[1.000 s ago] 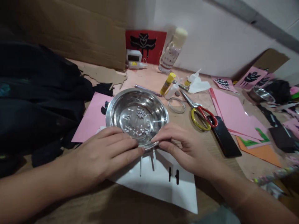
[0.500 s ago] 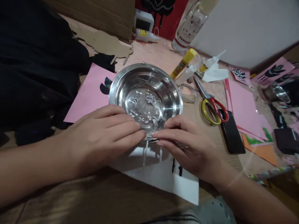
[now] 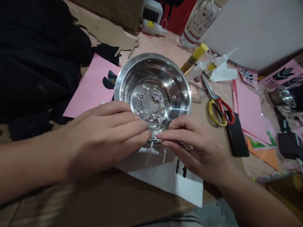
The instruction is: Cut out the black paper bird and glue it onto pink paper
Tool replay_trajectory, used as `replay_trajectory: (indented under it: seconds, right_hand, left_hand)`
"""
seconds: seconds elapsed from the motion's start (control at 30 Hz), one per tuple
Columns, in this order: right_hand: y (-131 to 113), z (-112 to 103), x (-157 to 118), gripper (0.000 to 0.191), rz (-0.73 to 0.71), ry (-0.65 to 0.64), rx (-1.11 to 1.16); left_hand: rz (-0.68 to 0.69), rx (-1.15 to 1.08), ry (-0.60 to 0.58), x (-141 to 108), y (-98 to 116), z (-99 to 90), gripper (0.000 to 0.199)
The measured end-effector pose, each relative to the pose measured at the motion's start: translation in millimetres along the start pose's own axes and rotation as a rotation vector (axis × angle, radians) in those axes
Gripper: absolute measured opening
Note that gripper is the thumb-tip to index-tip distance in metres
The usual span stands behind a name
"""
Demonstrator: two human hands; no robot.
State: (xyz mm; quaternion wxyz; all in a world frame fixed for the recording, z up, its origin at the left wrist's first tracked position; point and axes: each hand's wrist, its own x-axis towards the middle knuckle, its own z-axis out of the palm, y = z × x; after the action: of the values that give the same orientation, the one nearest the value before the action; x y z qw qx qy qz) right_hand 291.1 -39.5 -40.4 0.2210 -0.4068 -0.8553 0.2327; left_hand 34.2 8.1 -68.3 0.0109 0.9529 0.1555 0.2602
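A shiny metal bowl (image 3: 178,75) stands between my hands, with several small pearly beads (image 3: 157,96) and little cross-shaped bits on its bottom. My left hand (image 3: 111,132) lies over the near left rim, its fingers pressed together and its thumb hidden. At the near rim, my right hand (image 3: 189,142) pinches with thumb and forefinger; the two hands' fingertips almost meet. Under the near side of the bowl is a white sheet (image 3: 165,176) with thin white strips and two small black pieces on it.
Pink paper (image 3: 85,85) with black cut-outs lies left of the bowl. To the right are scissors (image 3: 216,107), a black phone (image 3: 238,138), a pink paper stack (image 3: 248,110) and a tape ring (image 3: 197,93). Glue bottles (image 3: 214,64) and a glass bottle (image 3: 199,23) stand behind.
The far rim of the bowl looks a little higher, as if the bowl tilts slightly towards me. The view has shifted slightly; my hands keep their places at the near rim.
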Motion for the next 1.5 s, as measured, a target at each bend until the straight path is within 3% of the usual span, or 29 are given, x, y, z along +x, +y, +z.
replay_trajectory:
  seconds: [0.97,1.43,1.5]
  right_hand:
    - [1.2,0.4,0.0,0.012,-0.005,0.004,0.019]
    - [1.7,3.4,-0.5,0.014,-0.013,-0.024,-0.013]
    - [2.5,4.2,-0.3,0.013,-0.022,-0.014,-0.014]
  left_hand:
    - [0.031,0.030,0.001,3.7,-0.2,1.6,0.055]
    - [-0.031,-0.004,0.014,2.2,3.6,-1.7,0.057]
    - [-0.070,-0.096,0.006,1.4,3.7,-1.6,0.057]
